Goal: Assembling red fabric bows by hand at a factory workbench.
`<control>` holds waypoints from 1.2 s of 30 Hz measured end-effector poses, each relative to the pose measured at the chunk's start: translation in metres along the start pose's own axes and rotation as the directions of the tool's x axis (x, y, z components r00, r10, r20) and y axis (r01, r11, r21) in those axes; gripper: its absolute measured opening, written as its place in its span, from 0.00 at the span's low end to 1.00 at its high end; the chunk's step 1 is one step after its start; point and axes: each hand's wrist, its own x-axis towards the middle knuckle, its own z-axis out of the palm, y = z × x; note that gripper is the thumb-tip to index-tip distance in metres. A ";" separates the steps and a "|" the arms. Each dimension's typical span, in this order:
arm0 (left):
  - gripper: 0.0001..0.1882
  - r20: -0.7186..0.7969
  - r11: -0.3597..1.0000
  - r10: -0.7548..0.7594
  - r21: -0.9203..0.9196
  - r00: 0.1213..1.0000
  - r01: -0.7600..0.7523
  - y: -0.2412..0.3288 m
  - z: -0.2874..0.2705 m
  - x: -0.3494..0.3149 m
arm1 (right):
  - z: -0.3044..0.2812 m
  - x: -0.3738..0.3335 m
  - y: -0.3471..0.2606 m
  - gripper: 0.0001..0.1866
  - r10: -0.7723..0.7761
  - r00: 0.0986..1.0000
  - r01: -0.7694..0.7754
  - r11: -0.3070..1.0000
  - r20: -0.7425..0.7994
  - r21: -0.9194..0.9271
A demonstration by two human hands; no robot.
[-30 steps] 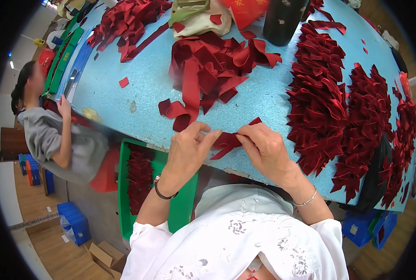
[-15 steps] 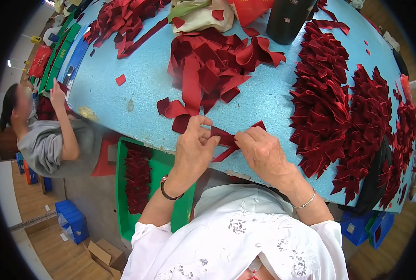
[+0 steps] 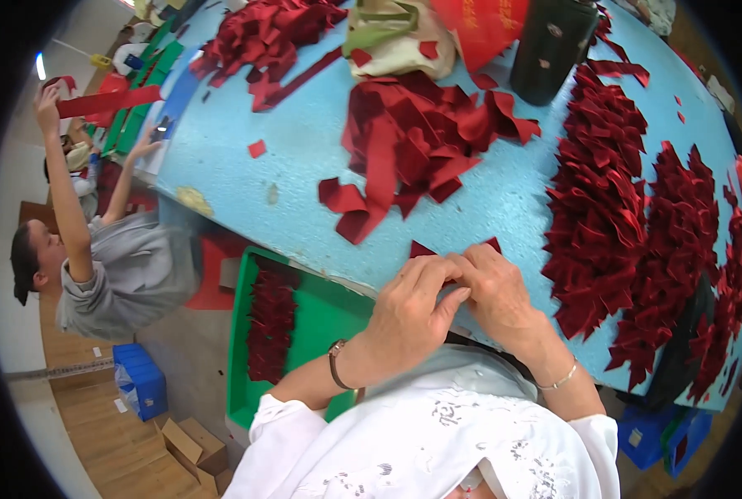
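Observation:
My left hand [image 3: 406,309] and my right hand [image 3: 501,293] meet at the table's near edge, their fingers pinched together. Between them is a dark red ribbon [image 3: 421,249]; only its pointed ends show beyond my knuckles, and the middle is hidden by my fingers. Ahead of my hands lies a loose heap of cut red ribbons [image 3: 413,133], one strip trailing toward me. To the right, folded red ribbon bows [image 3: 596,208] are packed in a long row, with a second row [image 3: 670,249] beside it.
A green tray [image 3: 321,312] with a row of red bows sits below the table's left edge. At the back stand a dark bottle [image 3: 550,54] and a cloth bag [image 3: 400,41]. At left, a person in grey [image 3: 130,266] holds up a red strip [image 3: 109,101].
My hands have drawn together over the ribbon, covering most of it. The view has shifted, so the table appears further right and lower. The person at left has raised a red strip.

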 end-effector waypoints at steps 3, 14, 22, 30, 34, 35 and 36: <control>0.15 -0.012 0.958 -0.264 -0.121 0.964 0.261 -0.012 -0.009 -0.010 | 0.002 0.001 0.000 0.08 0.032 0.999 -0.031 0.999 0.013 -0.010; 0.12 0.177 0.820 -0.514 -0.186 0.839 0.542 -0.032 -0.014 -0.030 | 0.006 0.002 0.010 0.06 0.029 1.000 -0.029 1.000 0.002 -0.012; 0.13 0.251 0.473 -0.669 -0.583 0.700 0.661 -0.023 0.004 -0.026 | 0.007 -0.002 0.011 0.07 0.038 0.999 -0.038 0.999 0.010 -0.013; 0.13 0.154 0.648 -0.650 -0.399 0.744 0.649 -0.029 0.009 -0.033 | 0.006 0.001 0.005 0.11 0.040 0.999 -0.041 0.999 -0.015 -0.023; 0.12 0.143 0.678 -0.643 -0.351 0.753 0.646 -0.031 0.004 -0.033 | 0.009 0.003 0.002 0.12 0.025 1.000 -0.025 0.996 -0.003 -0.082; 0.11 0.143 0.684 -0.644 -0.331 0.752 0.649 -0.031 0.002 -0.034 | 0.009 0.004 0.001 0.13 0.026 1.000 -0.026 0.996 -0.001 -0.085; 0.11 0.144 0.683 -0.645 -0.333 0.751 0.650 -0.032 0.000 -0.034 | 0.009 0.004 0.001 0.13 0.027 1.000 -0.027 0.996 0.002 -0.086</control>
